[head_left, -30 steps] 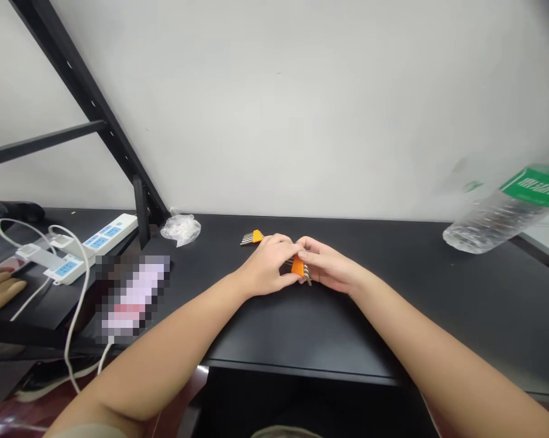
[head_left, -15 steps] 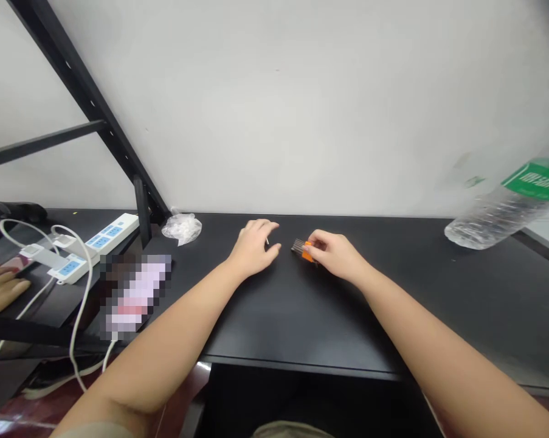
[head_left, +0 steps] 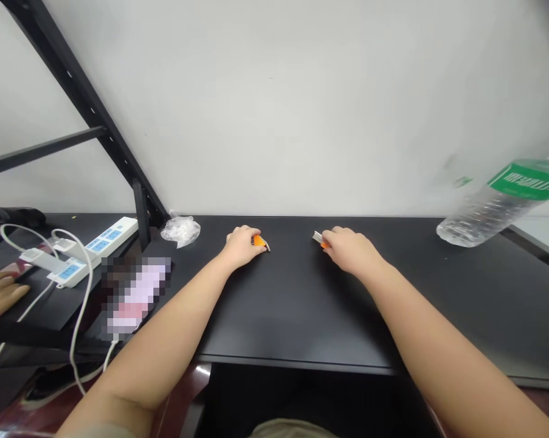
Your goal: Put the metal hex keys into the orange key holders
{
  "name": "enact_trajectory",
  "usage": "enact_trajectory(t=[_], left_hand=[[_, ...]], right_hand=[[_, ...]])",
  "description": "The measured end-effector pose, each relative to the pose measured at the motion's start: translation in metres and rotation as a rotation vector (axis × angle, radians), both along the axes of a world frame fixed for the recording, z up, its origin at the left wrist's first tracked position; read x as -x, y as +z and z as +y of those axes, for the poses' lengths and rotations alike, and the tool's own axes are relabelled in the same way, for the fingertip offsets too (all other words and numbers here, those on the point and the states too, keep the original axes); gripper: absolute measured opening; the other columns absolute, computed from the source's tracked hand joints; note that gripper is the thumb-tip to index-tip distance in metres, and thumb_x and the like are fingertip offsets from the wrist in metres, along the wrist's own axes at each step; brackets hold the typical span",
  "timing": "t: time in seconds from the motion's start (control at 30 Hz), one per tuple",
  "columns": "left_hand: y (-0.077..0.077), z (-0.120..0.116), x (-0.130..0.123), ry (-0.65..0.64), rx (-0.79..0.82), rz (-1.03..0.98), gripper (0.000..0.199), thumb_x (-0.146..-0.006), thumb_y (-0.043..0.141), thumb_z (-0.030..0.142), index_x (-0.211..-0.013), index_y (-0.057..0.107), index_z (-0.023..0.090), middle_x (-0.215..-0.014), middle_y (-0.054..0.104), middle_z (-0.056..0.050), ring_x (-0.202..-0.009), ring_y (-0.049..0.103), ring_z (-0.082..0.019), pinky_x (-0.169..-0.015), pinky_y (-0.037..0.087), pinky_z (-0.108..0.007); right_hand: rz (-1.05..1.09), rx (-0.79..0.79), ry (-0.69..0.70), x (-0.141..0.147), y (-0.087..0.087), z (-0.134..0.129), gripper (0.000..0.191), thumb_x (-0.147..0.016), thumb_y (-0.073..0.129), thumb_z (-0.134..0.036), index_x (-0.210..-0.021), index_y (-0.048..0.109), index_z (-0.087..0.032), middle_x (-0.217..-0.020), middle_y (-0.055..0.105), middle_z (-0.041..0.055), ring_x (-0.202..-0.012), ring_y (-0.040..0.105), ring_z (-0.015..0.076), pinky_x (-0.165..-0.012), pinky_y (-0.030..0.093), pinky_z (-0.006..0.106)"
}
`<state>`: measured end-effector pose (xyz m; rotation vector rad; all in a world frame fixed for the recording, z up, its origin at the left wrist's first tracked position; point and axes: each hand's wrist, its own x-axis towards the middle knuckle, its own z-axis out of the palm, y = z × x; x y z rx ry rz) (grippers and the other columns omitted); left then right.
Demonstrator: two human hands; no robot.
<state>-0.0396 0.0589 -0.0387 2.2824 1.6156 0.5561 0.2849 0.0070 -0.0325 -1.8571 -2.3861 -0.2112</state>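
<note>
On the black desk (head_left: pixel 287 304), my left hand (head_left: pixel 241 246) is closed on a small orange holder (head_left: pixel 258 241) with dark ribbed edges and a bent silver rod at its end. It looks like a hex key set. My right hand (head_left: pixel 347 248), farther right, grips a second orange holder (head_left: pixel 324 244) from which several thin silver rods stick out to the left; this also looks like a hex key set. The fingers cover much of both sets. A stretch of desk lies between the two hands.
A crumpled clear plastic bag (head_left: pixel 181 230) lies at the back left. A large clear bottle (head_left: pixel 488 213) with a green label leans at the right. Left are a phone (head_left: pixel 140 292), a power strip (head_left: pixel 96 249), white cables and a metal frame (head_left: pixel 140 207). Another person's hand (head_left: pixel 3 292) shows far left.
My left hand, whose fingers were apart, now closes round an orange hex key set. My right hand has shifted right with its set, whose rods are turned differently. The view has moved slightly.
</note>
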Motion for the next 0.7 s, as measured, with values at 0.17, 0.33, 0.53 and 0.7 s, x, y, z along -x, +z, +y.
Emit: enact_trajectory(t=[0.17, 0.33, 0.53, 0.7], left_hand=[[0.002, -0.013, -0.011, -0.132, -0.046, -0.207, 0.054, -0.077, 0.08, 0.035, -0.128, 0.066, 0.024, -0.126, 0.062, -0.008, -0.114, 0.062, -0.025, -0.103, 0.05, -0.039], [0.007, -0.03, -0.028, -0.261, -0.076, -0.287, 0.054, -0.079, 0.079, 0.036, -0.129, 0.066, 0.023, -0.12, 0.063, -0.006, -0.107, 0.064, -0.022, -0.099, 0.054, -0.038], [0.01, -0.035, -0.033, -0.277, -0.063, -0.246, 0.052, -0.08, 0.077, 0.035, -0.129, 0.066, 0.022, -0.119, 0.063, -0.007, -0.107, 0.063, -0.023, -0.097, 0.054, -0.038], [0.007, -0.032, -0.031, -0.272, -0.068, -0.194, 0.05, -0.08, 0.077, 0.034, -0.128, 0.065, 0.023, -0.119, 0.062, -0.007, -0.106, 0.063, -0.023, -0.096, 0.055, -0.039]], right_hand=[[0.188, -0.087, 0.055, 0.017, 0.008, -0.006, 0.014, -0.091, 0.064, -0.032, -0.1, 0.068, -0.021, -0.109, 0.067, 0.0163, -0.097, 0.063, 0.0323, -0.082, 0.048, 0.047], [0.807, 0.184, 0.31, 0.062, 0.002, -0.014, 0.024, -0.093, 0.062, -0.039, -0.113, 0.06, -0.024, -0.104, 0.071, 0.0055, -0.09, 0.068, 0.0206, -0.08, 0.055, 0.037], [0.949, 0.237, 0.245, 0.082, -0.01, -0.017, 0.013, -0.089, 0.06, -0.029, -0.1, 0.056, -0.024, -0.086, 0.071, 0.0001, -0.075, 0.068, 0.0176, -0.071, 0.053, 0.033], [0.796, 0.107, 0.225, 0.081, -0.011, -0.017, 0.014, -0.082, 0.058, -0.021, -0.095, 0.057, -0.025, -0.07, 0.065, -0.0031, -0.064, 0.061, 0.0177, -0.066, 0.046, 0.032]])
